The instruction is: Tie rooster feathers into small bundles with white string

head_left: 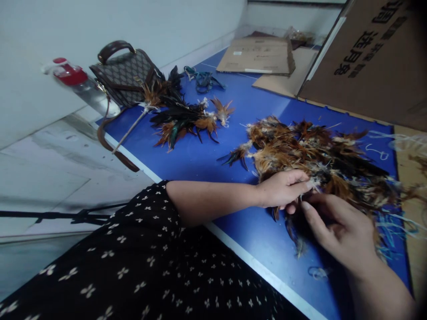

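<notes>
My left hand (283, 189) is closed in a pinch on a small tuft of feathers (314, 182) with pale, fluffy quill ends. My right hand (343, 226) is close beside it, thumb and fingers curled together near the same tuft; what lies between them is too small to make out. Both hands are over the near edge of a wide pile of brown and black feathers (283, 151). Below my hands a dark feather (294, 235) hangs or lies against the blue tabletop (240, 226).
A feather bundle on a stick (130, 131) and a loose feather bunch (187, 118) lie left of the pile. Behind them are a patterned handbag (123, 75), a red-capped bottle (83, 86) and teal ties (203, 81). Cardboard (256, 55) and a large carton (373, 66) stand at the back.
</notes>
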Motion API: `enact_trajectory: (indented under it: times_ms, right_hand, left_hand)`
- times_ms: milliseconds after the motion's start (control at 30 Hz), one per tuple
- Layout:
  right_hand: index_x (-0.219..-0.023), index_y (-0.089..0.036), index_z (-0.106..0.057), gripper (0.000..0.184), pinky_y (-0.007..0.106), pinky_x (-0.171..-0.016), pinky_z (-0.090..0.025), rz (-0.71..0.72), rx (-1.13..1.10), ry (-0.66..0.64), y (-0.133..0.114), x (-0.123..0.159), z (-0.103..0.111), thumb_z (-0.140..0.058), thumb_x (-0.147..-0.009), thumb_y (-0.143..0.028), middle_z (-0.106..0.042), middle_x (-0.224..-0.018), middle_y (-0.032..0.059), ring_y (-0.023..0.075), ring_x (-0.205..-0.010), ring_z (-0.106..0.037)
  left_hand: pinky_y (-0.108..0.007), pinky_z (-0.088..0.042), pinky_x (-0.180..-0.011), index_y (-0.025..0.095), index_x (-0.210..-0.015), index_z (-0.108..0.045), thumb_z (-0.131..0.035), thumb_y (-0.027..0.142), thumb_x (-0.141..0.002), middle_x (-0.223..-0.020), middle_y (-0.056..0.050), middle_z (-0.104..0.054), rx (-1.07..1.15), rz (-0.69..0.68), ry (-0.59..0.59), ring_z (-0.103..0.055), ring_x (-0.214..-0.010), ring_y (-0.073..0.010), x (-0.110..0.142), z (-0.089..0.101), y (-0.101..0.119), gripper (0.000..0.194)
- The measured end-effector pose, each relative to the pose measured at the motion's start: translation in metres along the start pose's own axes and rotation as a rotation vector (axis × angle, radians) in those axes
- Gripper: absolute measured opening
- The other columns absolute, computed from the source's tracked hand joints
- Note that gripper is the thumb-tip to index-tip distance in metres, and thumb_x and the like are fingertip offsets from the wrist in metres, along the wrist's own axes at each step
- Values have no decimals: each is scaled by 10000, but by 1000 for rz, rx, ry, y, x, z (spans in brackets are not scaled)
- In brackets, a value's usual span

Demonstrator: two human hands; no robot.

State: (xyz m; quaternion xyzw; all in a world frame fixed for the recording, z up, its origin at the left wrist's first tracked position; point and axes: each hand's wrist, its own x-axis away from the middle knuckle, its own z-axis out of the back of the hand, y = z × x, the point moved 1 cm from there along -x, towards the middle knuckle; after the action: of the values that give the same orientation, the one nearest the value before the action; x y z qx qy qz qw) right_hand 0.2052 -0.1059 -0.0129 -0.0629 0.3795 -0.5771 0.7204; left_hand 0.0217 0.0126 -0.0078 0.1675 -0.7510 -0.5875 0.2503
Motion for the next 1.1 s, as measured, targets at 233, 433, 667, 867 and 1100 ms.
enact_trajectory:
  times_ms: [233,433,667,867,1100]
  right_hand:
    - [-977,-255,-868,291,274,-599,-555,-212,-256,-36,0,1,-1,-843,-1100,-518,-810,-818,30,169,-648,-706]
    - [-851,-234,-784,473,262,-491,-414,-637,-713,204,-1,-2,1,-1037,-881,-632,-564,-610,-23,131,-528,-494]
    - [-754,-233,-721,373,250,-462,-325,-613,-940,233,-13,-18,-2,-1009,-893,-424,-365,-561,-75,96,-476,-351]
    - [-848,-227,-795,331,250,-456,-340,-644,-927,240,-11,-15,-2,-1024,-894,-462,-416,-548,-72,91,-463,-352]
    - [-1113,-218,-858,494,245,-456,-420,-665,-511,274,5,-3,-3,-982,-952,-668,-685,-701,6,138,-527,-550]
  left_hand:
    - [-160,-370,-472,243,-1192,-558,-563,414,-1245,-600,120,-557,-29,96,1,-519,-420,-86,-2,-3,-5,180]
    - [-189,-415,-485,247,-1458,-564,-693,413,-1198,-775,76,-703,87,15,-42,-569,-455,-81,-5,-1,-12,334]
    - [-239,-525,-535,211,-1371,-758,-737,297,-1145,-911,6,-758,31,-80,-139,-623,-526,-78,-9,2,-15,243]
    - [-256,-524,-567,201,-1170,-765,-909,371,-1058,-864,28,-747,56,-113,-198,-643,-561,-88,-12,2,-17,249]
    - [-284,-588,-649,182,-1128,-695,-917,514,-1070,-843,6,-782,332,-65,-81,-736,-617,-127,-14,1,-13,404]
